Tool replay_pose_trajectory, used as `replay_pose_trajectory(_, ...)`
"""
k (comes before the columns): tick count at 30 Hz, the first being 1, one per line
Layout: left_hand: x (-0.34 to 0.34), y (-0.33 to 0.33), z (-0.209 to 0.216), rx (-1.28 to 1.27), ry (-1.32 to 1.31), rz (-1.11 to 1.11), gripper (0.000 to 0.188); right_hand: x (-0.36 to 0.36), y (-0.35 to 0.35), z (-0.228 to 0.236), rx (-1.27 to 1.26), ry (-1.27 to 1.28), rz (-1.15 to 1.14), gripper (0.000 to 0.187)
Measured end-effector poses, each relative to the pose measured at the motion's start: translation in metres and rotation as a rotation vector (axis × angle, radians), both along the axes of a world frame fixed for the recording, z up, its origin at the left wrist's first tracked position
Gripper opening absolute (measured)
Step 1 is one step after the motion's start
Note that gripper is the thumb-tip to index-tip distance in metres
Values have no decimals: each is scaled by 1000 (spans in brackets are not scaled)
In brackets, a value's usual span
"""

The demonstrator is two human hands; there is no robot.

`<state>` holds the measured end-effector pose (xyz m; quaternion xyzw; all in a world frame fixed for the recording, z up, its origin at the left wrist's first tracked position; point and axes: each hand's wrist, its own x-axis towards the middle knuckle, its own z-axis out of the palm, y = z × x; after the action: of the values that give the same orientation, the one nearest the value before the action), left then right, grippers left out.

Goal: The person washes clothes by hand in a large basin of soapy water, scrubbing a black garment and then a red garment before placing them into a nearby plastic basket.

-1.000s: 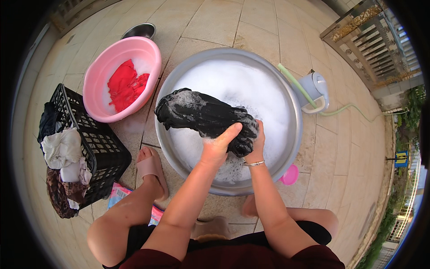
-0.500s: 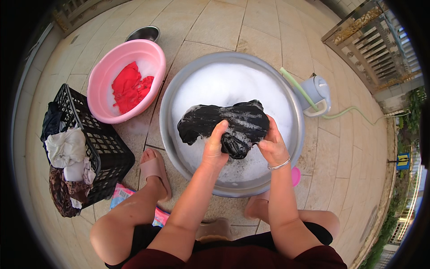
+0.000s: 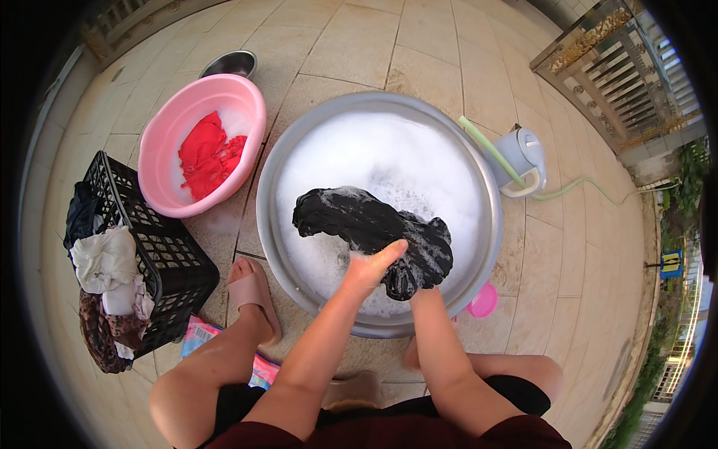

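Note:
A wet black garment [image 3: 359, 221], streaked with suds, is held bunched over a large grey metal basin [image 3: 267, 202] full of white foam [image 3: 336, 153]. My left hand [image 3: 374, 263] is closed on its near side, thumb lying across the top of the cloth. My right hand is covered by the garment's right end, so its fingers are hidden; only the wrist [image 3: 427, 301] shows below the cloth.
At the far left stands a pink tub [image 3: 153, 142] with red cloth [image 3: 206, 157]. Nearer, clothes hang over a black crate [image 3: 176, 262]. A grey-blue jug [image 3: 523, 153], a green hose [image 3: 490, 150] and a pink round item [image 3: 483, 301] sit right of the basin.
The garment has swung so its right end hangs lower and nearer me. My right hand has moved down and left, going out of sight under the cloth; my left hand keeps its grip.

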<state>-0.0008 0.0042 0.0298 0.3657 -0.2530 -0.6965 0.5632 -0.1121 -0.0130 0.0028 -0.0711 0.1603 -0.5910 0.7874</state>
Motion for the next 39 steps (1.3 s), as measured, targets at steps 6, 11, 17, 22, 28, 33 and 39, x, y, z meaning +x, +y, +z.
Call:
replay_pose_trajectory(6,1,-2,-2,107,28,-142,38,-12,15,-23,-450,1251,-251,25)
replay_pose_trajectory(11,9,0,11,146,68,-193,38,-23,18,-10,-445,1105,-267,25)
replay_pose_trajectory(17,30,-11,39,146,-55,-282,42,-41,-4,15,-325,798,111,25)
replay_pose_trajectory(22,57,-23,54,-25,-489,-528,48,-30,-3,40,208,491,430,75)
replay_pose_trajectory(28,99,-30,118,-37,-1063,-937,74,13,5,5,108,475,495,57)
replay_pose_trajectory(33,176,-52,146,-110,-1160,-1078,80,82,1,49,61,439,373,43)
replay_pose_trajectory(39,382,-98,192,119,-1925,-115,35,110,-14,58,-97,615,375,47)
